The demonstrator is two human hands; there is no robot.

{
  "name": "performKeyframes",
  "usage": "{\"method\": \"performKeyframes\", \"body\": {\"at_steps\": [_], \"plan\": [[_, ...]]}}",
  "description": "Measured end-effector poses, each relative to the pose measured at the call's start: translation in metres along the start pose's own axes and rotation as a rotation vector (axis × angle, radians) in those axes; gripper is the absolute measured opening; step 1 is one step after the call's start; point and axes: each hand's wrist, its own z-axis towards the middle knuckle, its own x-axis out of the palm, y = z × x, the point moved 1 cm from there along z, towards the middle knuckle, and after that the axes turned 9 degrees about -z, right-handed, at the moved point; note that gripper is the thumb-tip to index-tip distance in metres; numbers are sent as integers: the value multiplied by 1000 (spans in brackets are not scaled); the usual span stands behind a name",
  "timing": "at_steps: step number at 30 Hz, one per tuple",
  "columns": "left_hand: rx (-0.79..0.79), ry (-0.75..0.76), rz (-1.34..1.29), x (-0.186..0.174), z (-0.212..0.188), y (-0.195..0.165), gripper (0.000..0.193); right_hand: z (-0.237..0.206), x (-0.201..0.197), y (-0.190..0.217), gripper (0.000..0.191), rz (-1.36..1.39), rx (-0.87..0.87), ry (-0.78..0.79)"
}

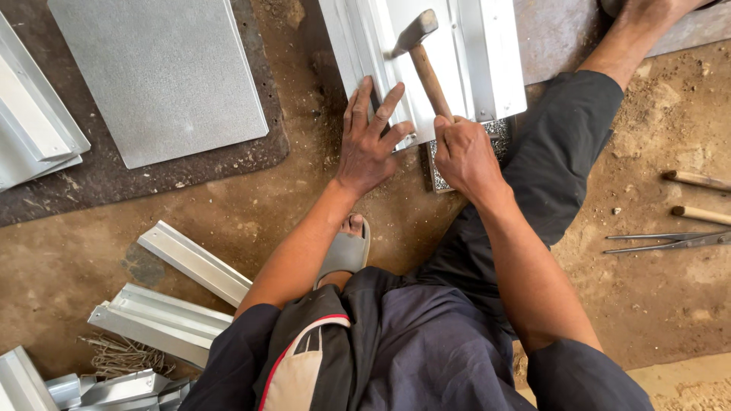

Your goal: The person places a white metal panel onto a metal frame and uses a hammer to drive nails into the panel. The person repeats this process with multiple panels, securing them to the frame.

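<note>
My left hand (370, 139) lies flat with spread fingers on the near corner of a folded sheet-metal piece (487, 53), pressing it down. My right hand (463, 156) grips the wooden handle of a hammer (421, 57), whose steel head hovers over the middle of that sheet. Under the sheet's near edge a dark textured metal block (440, 181) shows. I sit on the dirt floor, one leg stretched to the upper right, the other foot in a grey sandal (346, 253) below my left forearm.
A flat grey metal panel (164, 76) lies on a dark mat at upper left. Bent metal channels (194, 262) and scraps pile at lower left. At right lie metal shears (670, 241) and two wooden handles (697, 180).
</note>
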Motion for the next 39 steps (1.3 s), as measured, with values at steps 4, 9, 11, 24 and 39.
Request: {"method": "performKeyframes", "body": {"at_steps": [4,9,11,24,39], "plan": [[-53,-143,-211,3,9,26,63,-3,2,-5,52,-7,-37,-29],[-498,-393,-364,2,69,97,121,-2,8,-7,53,-33,-29,6],[-672,-238,-682,0,85,111,139,-1,7,-4,53,-42,-71,-42],[-842,-285,-912,-3,85,106,116,-25,1,12,44,-44,-109,-157],[-813,-277,-757,9,81,114,119,-26,-13,12,56,1105,26,289]]}}
